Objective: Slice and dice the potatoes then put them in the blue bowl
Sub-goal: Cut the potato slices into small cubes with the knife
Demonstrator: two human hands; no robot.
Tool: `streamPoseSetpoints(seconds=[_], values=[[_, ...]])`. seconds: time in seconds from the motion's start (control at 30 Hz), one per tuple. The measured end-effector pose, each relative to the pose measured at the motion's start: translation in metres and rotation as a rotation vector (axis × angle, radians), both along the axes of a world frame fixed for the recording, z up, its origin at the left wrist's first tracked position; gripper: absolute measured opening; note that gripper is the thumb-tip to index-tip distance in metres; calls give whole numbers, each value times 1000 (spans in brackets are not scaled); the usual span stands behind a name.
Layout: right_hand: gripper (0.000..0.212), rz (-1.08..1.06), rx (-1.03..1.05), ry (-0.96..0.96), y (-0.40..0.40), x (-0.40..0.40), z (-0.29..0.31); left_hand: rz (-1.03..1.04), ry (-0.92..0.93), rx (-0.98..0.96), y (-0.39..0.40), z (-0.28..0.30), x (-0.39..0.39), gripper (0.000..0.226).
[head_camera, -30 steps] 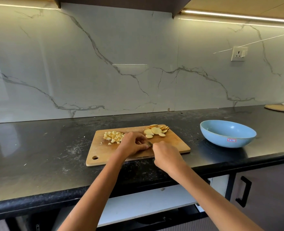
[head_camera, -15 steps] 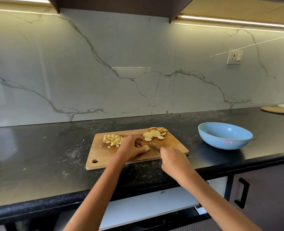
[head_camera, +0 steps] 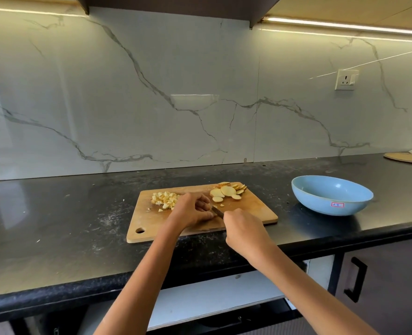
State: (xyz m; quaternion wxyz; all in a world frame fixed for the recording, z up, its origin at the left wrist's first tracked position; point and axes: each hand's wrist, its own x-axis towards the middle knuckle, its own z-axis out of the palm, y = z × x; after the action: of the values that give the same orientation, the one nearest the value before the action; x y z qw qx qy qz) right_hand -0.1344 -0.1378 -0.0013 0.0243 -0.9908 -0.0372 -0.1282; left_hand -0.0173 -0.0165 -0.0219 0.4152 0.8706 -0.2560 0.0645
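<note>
Left hand (head_camera: pixel 194 209) fingers are curled down on the wooden chopping board (head_camera: pixel 253 211), apparently pinning a small potato piece that is hidden beneath them; whether anything is really gripped cannot be told. For the dicing to be done well, the fingertips are best kept tucked back from the blade, the piece held flat side down, and the cuts made in even, short strokes so that the cubes match those already cut.

Toward the far left corner of the board a loose heap of diced potato (head_camera: pixel 164 200) is seen: pale yellow, angular, moist-looking cubes, with a few strays near it. The board itself is a rounded rectangle of warm brown wood with a hanging hole at its near left corner, and it is laid near the front edge of the speckled black worktop (head_camera: pixel 55 226).

Between the hands a short dark knife blade (head_camera: pixel 217 212) is pointed at the left fingers. The right hand (head_camera: pixel 244 234) is closed round the knife handle, which is covered by it.

At the far right corner of the board, thin round potato slices (head_camera: pixel 228 191) are overlapped, some with tan skin at the rim.

Well apart on the right, a smooth, shallow blue bowl (head_camera: pixel 330 201) with a small label is stood on the worktop; no potato is seen in it.
</note>
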Motion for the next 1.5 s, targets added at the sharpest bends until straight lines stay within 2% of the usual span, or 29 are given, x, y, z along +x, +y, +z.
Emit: streamPoseSetpoints(seconds=[0.3,0.8,0.93,1.17,1.37,1.5], values=[[22,32,-40,-12,3,-9,-8,10,-34,7,-1,0,-2,24],[14,-43,138,-1,-10,1,-2,3,-52,31,2,0,-2,29],[15,-15,122,-19,-10,1,1,25,-38,7,7,1,1,38],[18,-8,113,5,-3,2,-7,59,-38,-13,8,0,1,36],[23,40,18,-17,9,2,-6,77,-43,9,6,1,0,30],[25,62,44,3,9,6,-2,83,-48,16,5,1,-2,29]])
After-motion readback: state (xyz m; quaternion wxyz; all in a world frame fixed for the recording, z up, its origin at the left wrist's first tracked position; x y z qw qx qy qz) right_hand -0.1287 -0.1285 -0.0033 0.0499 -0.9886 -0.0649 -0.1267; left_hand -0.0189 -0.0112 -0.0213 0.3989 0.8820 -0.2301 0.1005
